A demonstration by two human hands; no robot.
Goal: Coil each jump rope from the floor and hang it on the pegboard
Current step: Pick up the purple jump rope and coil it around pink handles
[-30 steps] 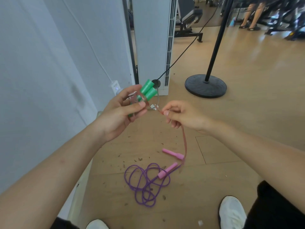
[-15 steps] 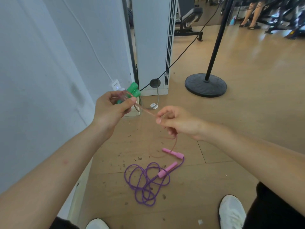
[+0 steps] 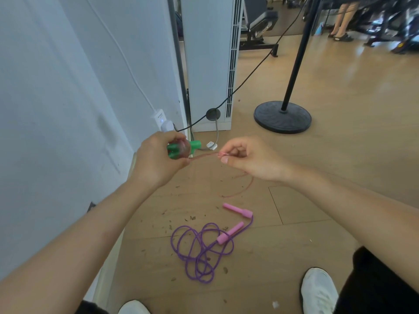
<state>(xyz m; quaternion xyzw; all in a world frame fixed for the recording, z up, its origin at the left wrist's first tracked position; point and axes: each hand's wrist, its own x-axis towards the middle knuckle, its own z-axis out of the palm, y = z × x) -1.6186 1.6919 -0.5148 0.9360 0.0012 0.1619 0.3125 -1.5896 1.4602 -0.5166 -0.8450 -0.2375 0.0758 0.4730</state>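
L hand (image 3: 158, 162): fingers (image 3: 162, 138) curled round the 2 green handles (image 3: 195, 145), with a small coil of the thin pink cord (image 3: 204, 155) bunched against them. R hand (image 3: 247, 158): thumb and forefinger pinch that same cord, other fingers curled in, and the cord runs across from L to R, then sags in a loose loop below the R wrist. Outward, we log the purple rope (image 3: 199, 248) w/ 2 pink handles (image 3: 238, 210) tangled on the wood floor (image 3: 340, 166) below both hands, ahead of the person's white shoes (image 3: 318, 291); black stand base (image 3: 282, 117) and white slatted unit (image 3: 208, 64) stand beyond.
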